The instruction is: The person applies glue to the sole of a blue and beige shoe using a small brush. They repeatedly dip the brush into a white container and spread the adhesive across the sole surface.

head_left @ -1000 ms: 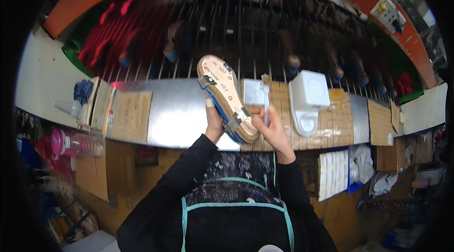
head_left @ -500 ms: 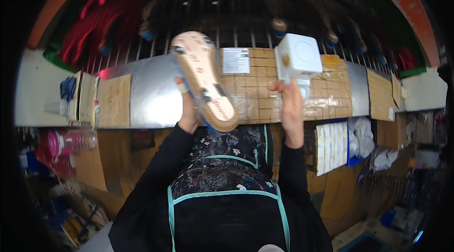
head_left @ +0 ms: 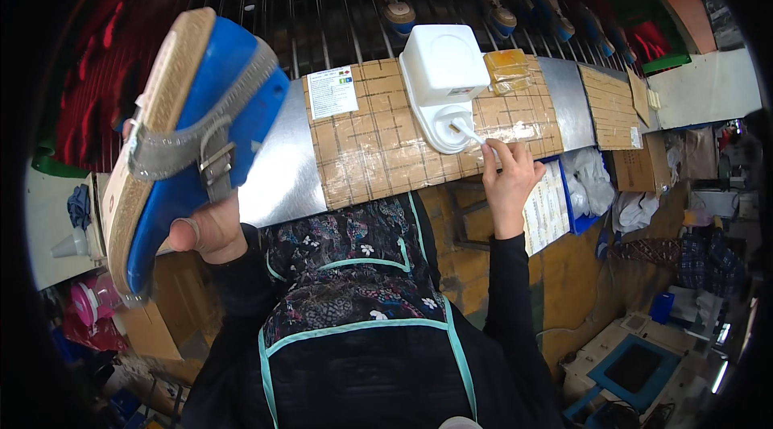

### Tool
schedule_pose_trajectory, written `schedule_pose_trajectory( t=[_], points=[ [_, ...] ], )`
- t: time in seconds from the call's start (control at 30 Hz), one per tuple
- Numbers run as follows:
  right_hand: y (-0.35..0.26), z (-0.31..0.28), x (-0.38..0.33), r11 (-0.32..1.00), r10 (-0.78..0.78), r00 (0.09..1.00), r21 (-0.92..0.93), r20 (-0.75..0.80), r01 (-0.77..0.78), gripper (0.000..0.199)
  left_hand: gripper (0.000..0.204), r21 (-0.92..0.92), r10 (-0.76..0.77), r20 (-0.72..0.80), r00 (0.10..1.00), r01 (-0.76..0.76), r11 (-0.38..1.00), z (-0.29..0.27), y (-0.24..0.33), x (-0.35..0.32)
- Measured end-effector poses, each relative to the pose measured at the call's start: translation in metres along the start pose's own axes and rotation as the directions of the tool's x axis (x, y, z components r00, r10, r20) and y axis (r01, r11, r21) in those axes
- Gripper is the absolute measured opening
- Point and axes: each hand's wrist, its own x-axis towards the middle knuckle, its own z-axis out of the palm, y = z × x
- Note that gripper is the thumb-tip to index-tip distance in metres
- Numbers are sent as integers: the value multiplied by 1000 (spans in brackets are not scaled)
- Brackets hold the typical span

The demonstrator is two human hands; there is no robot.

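My left hand [head_left: 216, 229] is closed round a blue shoe last [head_left: 237, 54] raised at the left. A cork-coloured sole edge [head_left: 179, 54] runs along the last, and grey straps with a buckle [head_left: 216, 157] cross it. The last is turned on its side, hiding some of my fingers. Pinched in my right hand [head_left: 509, 175] is a thin white brush-like stick [head_left: 469, 132]. Its tip reaches into the round cup of a white plastic dispenser [head_left: 445, 70] on the bench.
Taped cardboard [head_left: 370, 143] covers the metal bench top [head_left: 278, 179]. A yellowish block [head_left: 507, 72] sits beside the dispenser, and a printed label [head_left: 332, 92] lies on the cardboard. Behind is a rack of bars [head_left: 346, 18] carrying several more lasts. A blue bin with plastic bags [head_left: 586, 179] stands at right.
My left hand has brought the last left and closer, turning it from its sole side to show straps and buckle. My right hand now holds the stick's tip in the dispenser's cup. The view has shifted.
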Motion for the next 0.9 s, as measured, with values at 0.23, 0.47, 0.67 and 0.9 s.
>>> schedule_pose_trajectory(
  t=[0.23,0.47,0.67,0.9],
  points=[
    [-2,-4,6,998,-38,999,-44,0,38,7,110,286,183,-16,983,-171,943,9,12,11],
    [-4,-3,7,983,-124,992,-132,21,125,7,98,926,423,246,872,-341,164,-17,6,5],
    [8,-7,0,926,256,926,204,278,-318,14,76,563,367,824,431,-553,-614,-33,15,27],
    [23,0,-13,282,402,610,541,683,-792,25,75,-369,-506,847,159,863,-346,-31,21,29]
  ],
)
